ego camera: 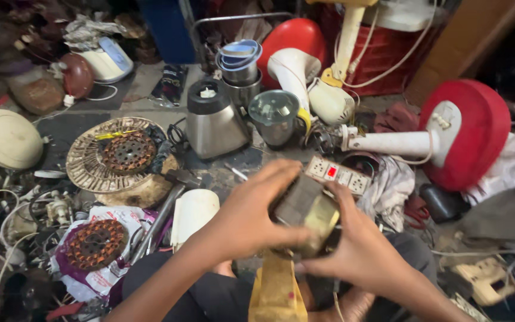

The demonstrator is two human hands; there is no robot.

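Head camera: looks steeply down, close above the motor stator [306,214], facing the blender base [213,119] beyond it.

Squat metal motor core [308,211], brassy and grey, tilted, above a yellow block [276,292]

The left hand [251,217] and right hand [359,253] cover much of the blurred metal motor part [306,210]. The yellow block [276,293] beneath runs off the bottom edge. The red fan base [478,131] hides what lies behind it.

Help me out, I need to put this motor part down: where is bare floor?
Little room. One dark patch lies between the blender base and the power strip; another between the cream disc and the fan guard. Elsewhere it is crowded.
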